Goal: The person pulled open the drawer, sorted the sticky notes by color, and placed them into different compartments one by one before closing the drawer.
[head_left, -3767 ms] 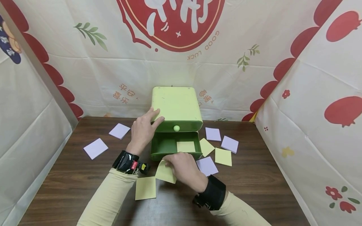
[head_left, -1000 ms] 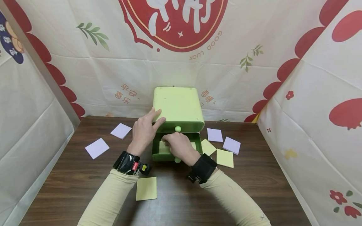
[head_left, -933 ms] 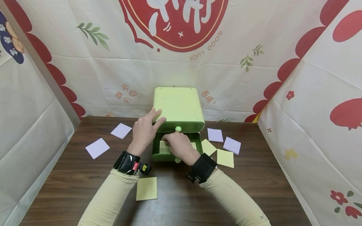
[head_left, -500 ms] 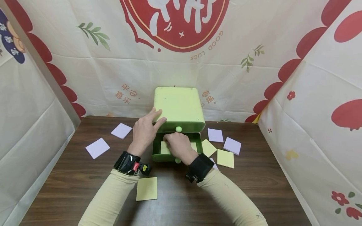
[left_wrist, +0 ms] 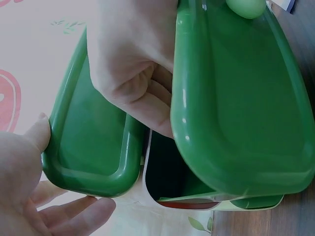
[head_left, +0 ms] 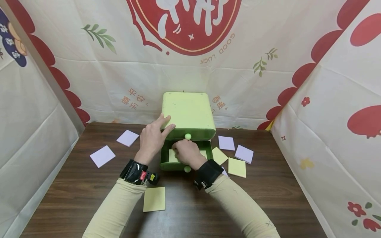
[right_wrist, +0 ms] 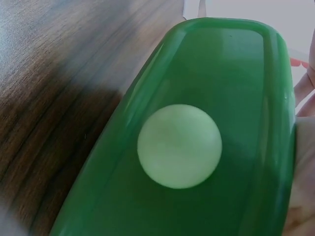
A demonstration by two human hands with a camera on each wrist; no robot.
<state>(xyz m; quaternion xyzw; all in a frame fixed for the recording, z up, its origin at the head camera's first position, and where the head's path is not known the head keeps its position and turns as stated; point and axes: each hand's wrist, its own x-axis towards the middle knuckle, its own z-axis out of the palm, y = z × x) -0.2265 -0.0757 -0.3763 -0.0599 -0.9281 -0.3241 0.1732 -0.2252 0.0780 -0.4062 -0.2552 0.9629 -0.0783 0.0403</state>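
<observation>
A small light-green two-drawer box (head_left: 189, 110) stands at the back, its lower drawer (head_left: 169, 166) pulled out. My left hand (head_left: 151, 135) rests against the box's left front corner; in the left wrist view its fingers (left_wrist: 81, 216) lie straight beside the upper drawer front (left_wrist: 93, 142). My right hand (head_left: 189, 152) reaches into the lower drawer with curled fingers, at a yellow sticky note pad (head_left: 172, 157) in its left part. The drawer front hides the fingertips. Another yellow pad (head_left: 203, 153) shows at the drawer's right. The drawer's round knob (right_wrist: 179, 146) fills the right wrist view.
Two lilac pads (head_left: 102, 156) lie left on the wooden table (head_left: 268, 198). Right of the box lie more lilac pads (head_left: 244, 154) and two yellow pads (head_left: 237, 167). One yellow pad (head_left: 154, 199) lies in front. Printed cloth (head_left: 131, 76) walls the back and sides.
My right hand has carried a yellow pad from the table in front of the drawer into its left part. Over the last second it barely moves. My left hand stays on the box.
</observation>
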